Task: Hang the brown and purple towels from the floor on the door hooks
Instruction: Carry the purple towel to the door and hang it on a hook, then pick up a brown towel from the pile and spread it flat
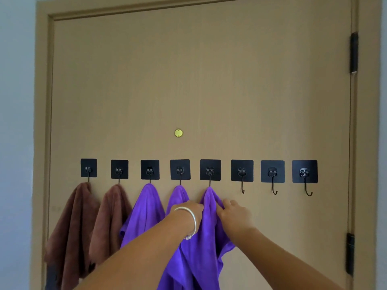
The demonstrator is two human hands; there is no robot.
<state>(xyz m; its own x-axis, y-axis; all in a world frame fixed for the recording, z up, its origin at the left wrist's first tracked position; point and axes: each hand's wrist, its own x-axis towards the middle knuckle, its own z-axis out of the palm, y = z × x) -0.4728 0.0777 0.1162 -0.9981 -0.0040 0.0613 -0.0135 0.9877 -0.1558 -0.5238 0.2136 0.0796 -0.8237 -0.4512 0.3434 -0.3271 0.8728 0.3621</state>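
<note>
We see two bare forearms with no sleeves reaching the wrists. On the left wrist sits a thin silver bangle point(189, 221), smooth and rounded, with a small coiled wire wrap at its lower end. The right hand point(234, 214) wears nothing

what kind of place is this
Likely a home, at the inside of a room door: a peephole, a row of stick-on hooks, and towels hanging from them.
</note>
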